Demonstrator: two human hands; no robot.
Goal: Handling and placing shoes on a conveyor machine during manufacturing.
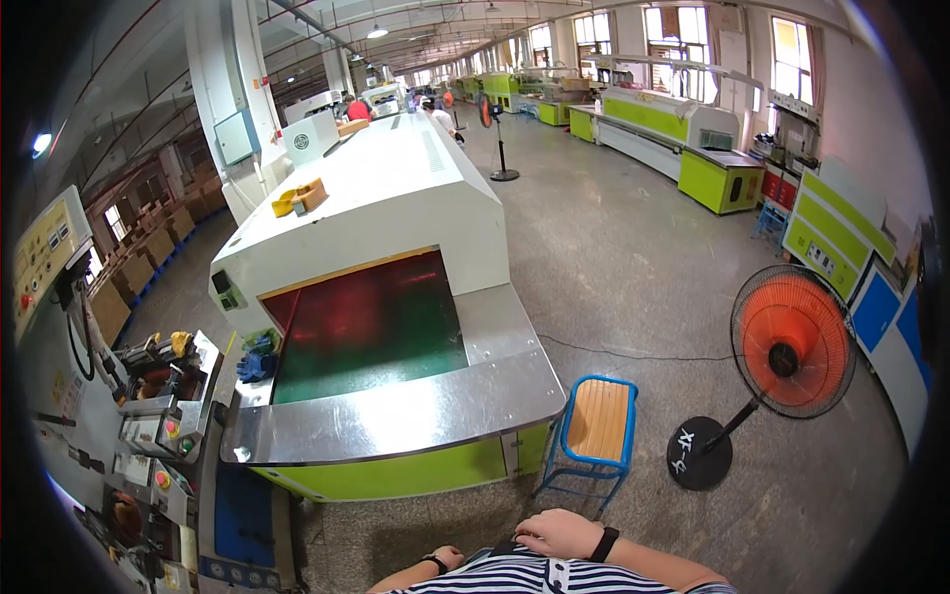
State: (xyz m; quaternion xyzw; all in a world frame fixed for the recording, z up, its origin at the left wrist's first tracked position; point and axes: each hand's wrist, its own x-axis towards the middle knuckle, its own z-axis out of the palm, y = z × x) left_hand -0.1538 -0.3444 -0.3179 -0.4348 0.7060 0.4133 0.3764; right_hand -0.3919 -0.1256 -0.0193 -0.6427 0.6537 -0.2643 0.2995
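Both hands are kept at the striped shirt (539, 576): the right hand (559, 533) lies flat and empty, the left hand (447, 557) is loosely curled. Soft, light fabric is judged easily pinched at its hem.

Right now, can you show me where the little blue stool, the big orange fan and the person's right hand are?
blue stool (597, 418): head view, on its wooden seat.
orange fan (792, 342): head view, on the round orange grille.
right hand (557, 533): head view, on the back of the hand, resting against the striped shirt (534, 576).
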